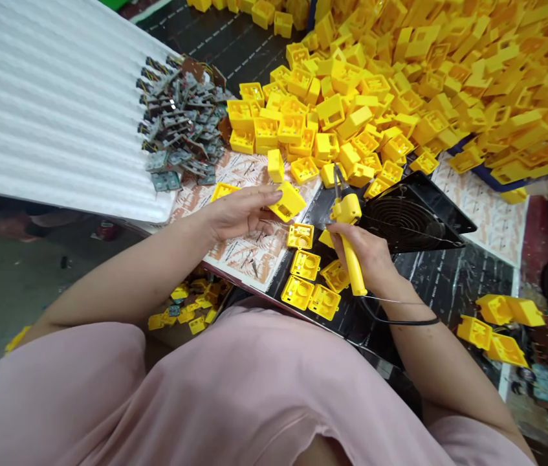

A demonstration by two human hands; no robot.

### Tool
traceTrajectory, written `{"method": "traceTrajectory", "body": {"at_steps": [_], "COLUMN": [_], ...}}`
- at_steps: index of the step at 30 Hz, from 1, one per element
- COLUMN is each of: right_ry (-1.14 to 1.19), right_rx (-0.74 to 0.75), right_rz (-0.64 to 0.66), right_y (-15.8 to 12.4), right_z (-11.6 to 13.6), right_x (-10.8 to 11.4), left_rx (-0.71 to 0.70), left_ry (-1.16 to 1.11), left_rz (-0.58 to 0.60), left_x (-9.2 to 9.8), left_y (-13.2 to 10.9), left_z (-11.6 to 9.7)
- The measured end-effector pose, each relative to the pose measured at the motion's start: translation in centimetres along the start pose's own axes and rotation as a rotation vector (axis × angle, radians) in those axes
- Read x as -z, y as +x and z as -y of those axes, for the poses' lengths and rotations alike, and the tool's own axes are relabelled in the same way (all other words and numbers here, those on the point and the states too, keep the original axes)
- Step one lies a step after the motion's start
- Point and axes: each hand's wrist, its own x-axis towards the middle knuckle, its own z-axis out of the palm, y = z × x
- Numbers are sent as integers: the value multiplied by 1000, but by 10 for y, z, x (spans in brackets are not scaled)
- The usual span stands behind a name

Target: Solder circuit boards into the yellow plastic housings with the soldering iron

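Between the thumb and fingers of my left hand (242, 213) is a small yellow plastic case (287, 201), tilted with its closed face up. My right hand (368, 249) is wrapped round the handle of a yellow soldering gun (352, 259), its metal tip pointing away from me. A black cord and a thin wire trail from its lower end past my wrist. Just below the held case lies an open yellow case (300, 236) with parts inside. Nearer me, several more open cases (297, 292) lie in a cluster on the black sheet.
Loose yellow cases (332, 110) are heaped at the back, rising to the right. Small circuit boards with wires (184, 123) are piled at the left on white ribbed foam (74, 97). A black fan (414, 213) stands right of my right hand. More cases (492, 330) lie far right.
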Motion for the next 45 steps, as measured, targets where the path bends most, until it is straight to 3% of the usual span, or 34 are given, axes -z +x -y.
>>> {"method": "traceTrajectory", "body": {"at_steps": [5,10,12,15,18,21,24,28,31,33,36,38,41,45], "right_ry": [41,45,21,-75,-89,22,84,102,178,221,156,96,42,-193], "right_rx": [-76,-111,-136,-145,-64,32,27,7,29,20,-42,-58,-58,-148], "right_rz": [-91,-95,-87,-78,-12,145,253,222,240,264,216,195,209,198], "right_y": [12,26,26,24,20,17,15,13,10,8,6,5,4,8], "right_z": [-3,-6,-7,-7,-8,-10,-11,-6,-1,1,2,3,5,5], "right_x": [-4,-6,-5,0,9,18,24,25,26,29,30,27,17,12], "left_rx": [-36,-94,-202,-414,-503,-513,-464,-419,-463,-511,-532,-476,-330,-235], "left_ry": [138,352,529,969,1266,1308,1313,1390,1425,1398,1347,1368,1489,1593], "left_rz": [-17,-57,-62,-24,36,-12,-32,-72,20,17,-133,-171,-117,-208], "left_x": [-8,-7,-5,-1,5,15,18,5,-8,-13,-16,-21,-35,-54], "left_y": [-8,-18,-28,-48,-67,-75,-76,-78,-82,-78,-55,-32,-2,13], "left_z": [2,5,11,24,39,51,57,57,52,46,34,24,13,3]}}
